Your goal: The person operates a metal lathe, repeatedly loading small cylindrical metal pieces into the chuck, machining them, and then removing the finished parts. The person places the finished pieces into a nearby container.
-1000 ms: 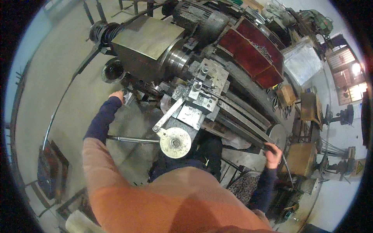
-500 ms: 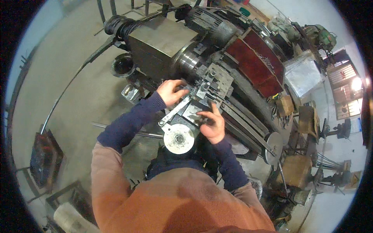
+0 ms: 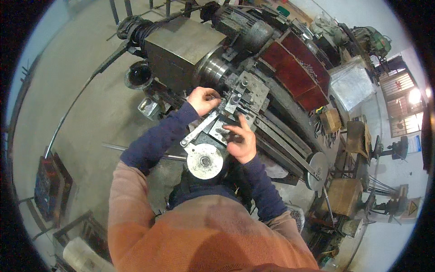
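My left hand (image 3: pixel 202 100) is beside the tool post of a small lathe, its thumb and fingers curled together near the spindle end. Whatever it pinches is too small or hidden to name. Over the cross slide (image 3: pixel 219 131), my right hand (image 3: pixel 241 141) has its fingers apart, index finger reaching toward the tool block (image 3: pixel 234 102) with its upright bolts. Between my forearms sits a round pale handwheel (image 3: pixel 205 161), and a flat metal lever (image 3: pixel 199 128) runs from near it up to the slide. The shiny spindle nose (image 3: pixel 215 68) stands just beyond my left hand.
A boxy metal headstock (image 3: pixel 186 40) lies at the far side, with a motor (image 3: pixel 247 28) behind it. Dark red trays (image 3: pixel 295 63) border the bed's far side. A larger handwheel (image 3: pixel 317 170) is at the bed's right end. A long rod (image 3: pixel 74 111) rises on the left.
My left hand's fingers have curled in closer together beside the tool post. My right hand stays over the slide with its fingers slightly shifted. The whole view has moved a little.
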The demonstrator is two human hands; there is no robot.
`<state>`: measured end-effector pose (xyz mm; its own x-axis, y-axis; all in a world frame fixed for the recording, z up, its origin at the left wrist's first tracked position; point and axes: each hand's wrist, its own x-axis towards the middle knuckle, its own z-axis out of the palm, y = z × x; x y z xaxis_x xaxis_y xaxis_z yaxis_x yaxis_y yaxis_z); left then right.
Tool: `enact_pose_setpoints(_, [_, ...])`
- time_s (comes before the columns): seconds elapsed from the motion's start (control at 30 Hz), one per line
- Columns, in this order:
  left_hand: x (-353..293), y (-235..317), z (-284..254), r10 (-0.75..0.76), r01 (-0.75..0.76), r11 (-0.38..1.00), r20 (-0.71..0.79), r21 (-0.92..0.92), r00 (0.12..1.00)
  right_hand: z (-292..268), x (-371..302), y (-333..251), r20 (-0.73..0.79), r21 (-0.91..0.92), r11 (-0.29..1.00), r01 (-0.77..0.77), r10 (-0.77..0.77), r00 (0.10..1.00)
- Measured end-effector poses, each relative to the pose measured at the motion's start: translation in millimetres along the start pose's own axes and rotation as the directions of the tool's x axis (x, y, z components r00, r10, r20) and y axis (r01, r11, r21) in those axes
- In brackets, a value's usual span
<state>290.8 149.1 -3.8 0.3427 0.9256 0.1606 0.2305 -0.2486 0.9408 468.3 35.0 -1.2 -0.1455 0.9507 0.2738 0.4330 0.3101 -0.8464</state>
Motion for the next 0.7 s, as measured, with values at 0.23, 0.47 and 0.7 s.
enact_pose_setpoints(0.23, [-6, -23, -7, -0.123, 0.127, 0.976, 0.037, -0.179, 0.992, -16, -14, 13, -0.075, -0.147, 0.985, 0.092, -0.104, 0.992])
enact_pose_setpoints(0.47, [2, 5, 4, 0.009, -0.008, 0.992, -0.010, 0.128, 1.000, -28, -26, -4, -0.079, -0.023, 0.996, -0.085, 0.083, 0.993])
enact_pose_setpoints(0.7, [-7, -15, -14, 0.210, -0.057, 0.842, -0.228, 0.536, 0.951, -52, -54, -7, -0.125, -0.127, 0.981, -0.147, 0.131, 0.983])
